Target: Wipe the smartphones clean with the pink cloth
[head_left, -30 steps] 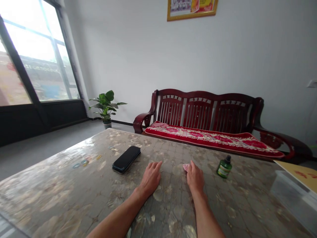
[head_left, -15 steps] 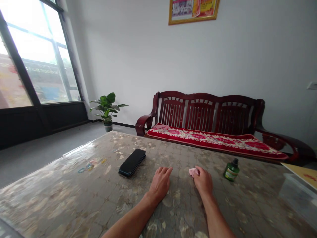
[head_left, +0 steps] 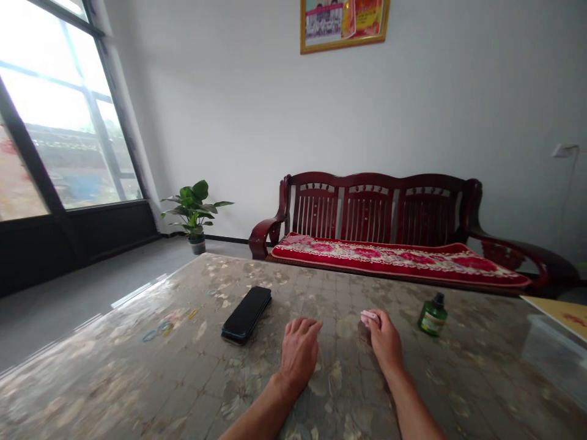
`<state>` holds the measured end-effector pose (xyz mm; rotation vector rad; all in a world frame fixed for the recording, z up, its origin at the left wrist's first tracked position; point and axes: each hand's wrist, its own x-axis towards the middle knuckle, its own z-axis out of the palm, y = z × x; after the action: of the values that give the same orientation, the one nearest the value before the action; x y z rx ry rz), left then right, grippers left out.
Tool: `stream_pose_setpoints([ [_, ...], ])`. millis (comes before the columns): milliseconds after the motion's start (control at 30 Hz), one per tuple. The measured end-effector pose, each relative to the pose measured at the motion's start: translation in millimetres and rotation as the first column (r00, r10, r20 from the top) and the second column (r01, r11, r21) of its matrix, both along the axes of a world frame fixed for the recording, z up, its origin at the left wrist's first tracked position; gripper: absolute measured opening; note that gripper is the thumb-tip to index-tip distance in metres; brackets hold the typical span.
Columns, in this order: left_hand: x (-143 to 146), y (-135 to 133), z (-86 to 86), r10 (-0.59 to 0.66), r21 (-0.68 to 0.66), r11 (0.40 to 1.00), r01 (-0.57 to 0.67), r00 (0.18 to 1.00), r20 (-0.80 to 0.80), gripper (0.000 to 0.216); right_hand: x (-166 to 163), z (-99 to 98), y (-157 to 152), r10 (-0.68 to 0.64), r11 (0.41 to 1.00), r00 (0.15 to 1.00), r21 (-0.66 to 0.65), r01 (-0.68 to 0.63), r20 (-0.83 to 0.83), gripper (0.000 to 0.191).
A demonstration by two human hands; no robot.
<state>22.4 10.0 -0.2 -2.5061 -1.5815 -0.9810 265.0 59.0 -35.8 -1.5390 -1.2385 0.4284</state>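
Head view: left hand (head_left: pixel 299 353) flat, palm down on patterned glossy counter (head_left: pixel 137 379), fingers loosely spread, gripping nothing. Right hand (head_left: pixel 386 342) pinching small pink folded piece (head_left: pixel 369 317) at fingertips, just above counter surface. Black rectangular phone (head_left: pixel 246 314) lying near, left of left hand. Small green glass bottle with black cap (head_left: pixel 432 315) upright, right of right hand. Coloured rubber rings (head_left: pixel 158 330) farther left.

A patterned table (head_left: pixel 137 379) carries a black phone (head_left: pixel 246 314) near its middle, coloured rubber bands (head_left: pixel 160 329) toward its left edge, and a green bottle (head_left: pixel 431 316) toward its far right.
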Motion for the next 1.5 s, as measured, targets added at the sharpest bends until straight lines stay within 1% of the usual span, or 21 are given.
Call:
stream_pose_setpoints([
  [67, 1.4, -0.4, 0.1, -0.018, -0.005, 1.0, 0.018, 1.0, -0.004, 0.046, -0.6, 0.3, 0.1, 0.011, 1.0, 1.0, -0.012, -0.012, -0.019, 0.039],
  [167, 4.6, 0.4, 1.7, -0.033, -0.059, 0.998, 0.031, 0.998, -0.044, 0.046, -0.8, 1.4, -0.3, 0.02, 0.999, 1.0, -0.045, -0.02, -0.003, 0.042],
  [300, 5.9, 3.8, 0.5, -0.056, -0.114, 0.992, 0.05, 0.997, -0.046, 0.046, -1.2, 4.9, -3.2, -0.019, 0.997, 1.0, -0.068, 0.02, 0.024, 0.051],
  [400, 3.8, 7.4, -3.3, -0.099, -0.124, 0.987, 0.106, 0.993, 0.056, 0.048, -5.0, 8.4, -6.0, -0.01, 0.998, 1.0, -0.064, 0.008, -0.025, 0.052],
  [467, 3.6, 9.9, -5.0, -0.145, -0.136, 0.976, 0.173, 0.97, 0.195, 0.044, -10.8, 10.6, -7.7, 0.04, 0.998, 0.996, -0.046, -0.044, -0.082, 0.052],
  [533, 6.7, 12.9, -5.3, -0.149, -0.181, 0.952, 0.245, 0.893, 0.424, 0.036, -19.6, 12.2, -9.4, 0.113, 0.993, 0.984, -0.014, -0.116, -0.14, 0.051],
  [600, 14.5, 16.9, -4.9, -0.091, -0.242, 0.921, 0.304, 0.776, 0.624, 0.033, -30.3, 12.9, -11.7, 0.206, 0.978, 0.962, 0.023, -0.205, -0.179, 0.05],
  [633, 19.8, 19.4, -4.9, -0.055, -0.273, 0.905, 0.327, 0.724, 0.687, 0.035, -35.6, 12.9, -13.1, 0.261, 0.965, 0.947, 0.038, -0.258, -0.185, 0.05],
  [667, 25.8, 22.1, -5.1, -0.033, -0.29, 0.895, 0.338, 0.7, 0.713, 0.036, -40.5, 12.6, -14.9, 0.314, 0.949, 0.932, 0.046, -0.311, -0.183, 0.049],
  [733, 37.8, 28.0, -6.5, -0.022, -0.318, 0.873, 0.371, 0.68, 0.733, 0.037, -48.1, 11.7, -19.2, 0.409, 0.912, 0.898, 0.044, -0.408, -0.161, 0.05],
  [833, 51.2, 35.4, -10.5, -0.01, -0.374, 0.817, 0.438, 0.659, 0.752, 0.031, -52.9, 10.5, -26.1, 0.488, 0.872, 0.866, 0.02, -0.489, -0.108, 0.054],
  [900, 55.5, 38.3, -13.3, 0.031, -0.406, 0.799, 0.443, 0.644, 0.765, 0.027, -53.3, 10.1, -29.5, 0.49, 0.871, 0.868, 0.009, -0.491, -0.08, 0.057],
  [1000, 57.4, 39.6, -16.9, 0.106, -0.411, 0.816, 0.406, 0.594, 0.797, 0.027, -53.8, 10.3, -31.5, 0.452, 0.891, 0.886, 0.014, -0.453, -0.101, 0.061],
  [1100, 57.7, 39.5, -18.9, 0.15, -0.382, 0.837, 0.392, 0.507, 0.849, 0.031, -56.0, 12.7, -31.6, 0.43, 0.902, 0.882, 0.058, -0.427, -0.196, 0.064],
  [1200, 57.2, 38.6, -17.2, 0.174, -0.359, 0.821, 0.445, 0.403, 0.898, 0.041, -58.5, 18.8, -32.0, 0.43, 0.902, 0.849, 0.111, -0.416, -0.306, 0.064],
  [1300, 55.5, 34.0, -10.7, 0.175, -0.338, 0.758, 0.558, 0.325, 0.929, 0.051, -60.4, 25.7, -32.5, 0.448, 0.893, 0.818, 0.134, -0.43, -0.36, 0.066],
  [1333, 55.0, 31.6, -8.2, 0.172, -0.328, 0.725, 0.606, 0.301, 0.938, 0.054, -61.0, 27.2, -32.5, 0.463, 0.884, 0.807, 0.133, -0.447, -0.367, 0.068],
  [1367, 54.7, 29.2, -5.9, 0.171, -0.312, 0.675, 0.668, 0.27, 0.948, 0.056, -61.7, 28.1, -32.4, 0.477, 0.876, 0.797, 0.134, -0.463, -0.369, 0.069],
  [1433, 54.6, 25.1, -3.4, 0.196, -0.26, 0.532, 0.805, 0.182, 0.964, 0.058, -62.4, 28.7, -31.9, 0.492, 0.867, 0.795, 0.123, -0.482, -0.354, 0.071],
  [1467, 54.7, 23.9, -3.2, 0.223, -0.226, 0.462, 0.858, 0.134, 0.966, 0.057, -61.6, 28.9, -31.7, 0.49, 0.868, 0.808, 0.103, -0.485, -0.327, 0.07],
  [1500, 54.8, 23.6, -3.6, 0.257, -0.193, 0.413, 0.89, 0.089, 0.962, 0.057, -59.3, 29.7, -31.4, 0.475, 0.877, 0.833, 0.074, -0.475, -0.283, 0.069],
])
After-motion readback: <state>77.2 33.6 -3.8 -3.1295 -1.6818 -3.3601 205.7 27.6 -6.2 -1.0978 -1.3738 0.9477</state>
